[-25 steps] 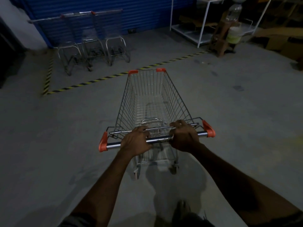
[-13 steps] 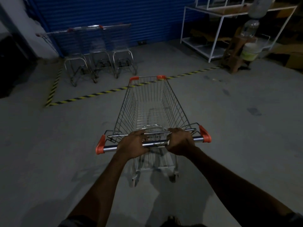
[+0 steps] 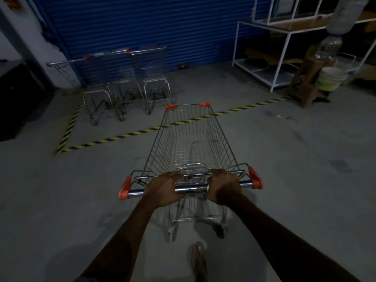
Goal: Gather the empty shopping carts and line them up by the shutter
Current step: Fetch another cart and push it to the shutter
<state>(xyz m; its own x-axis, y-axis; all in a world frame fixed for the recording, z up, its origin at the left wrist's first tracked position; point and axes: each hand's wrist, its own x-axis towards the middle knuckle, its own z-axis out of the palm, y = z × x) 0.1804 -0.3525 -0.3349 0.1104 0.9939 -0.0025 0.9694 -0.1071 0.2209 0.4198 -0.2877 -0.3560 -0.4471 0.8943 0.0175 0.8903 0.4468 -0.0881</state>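
Pushing: the empty cart (image 3: 189, 147) has rolled closer to the blue shutter (image 3: 142, 27) over the last second. Its far red corners now sit beyond the yellow-and-black floor stripe (image 3: 126, 136); a second ago they were short of it.
Meaning: I'd judge this cart is on its last stretch into the marked bay, with the lining-up not yet done.
Parked carts (image 3: 130, 84): a short row stands side by side against the shutter, far left. It is too blurred for a sure count.
Cart position: mid-floor, nose aimed at the open floor just right of that row and well apart from it.
Left hand (image 3: 162, 190): clenched over the chrome handle bar (image 3: 191, 188), left of its middle, fingers wrapped over the top.
Right hand (image 3: 223, 186): gripping the same bar right of the middle, knuckles up.
Foot (image 3: 198, 259): sandalled, stepping near, just behind the rear wheels.
Far right: a white rack (image 3: 264, 58) and a bucket (image 3: 329, 78) stand well off the cart's line.
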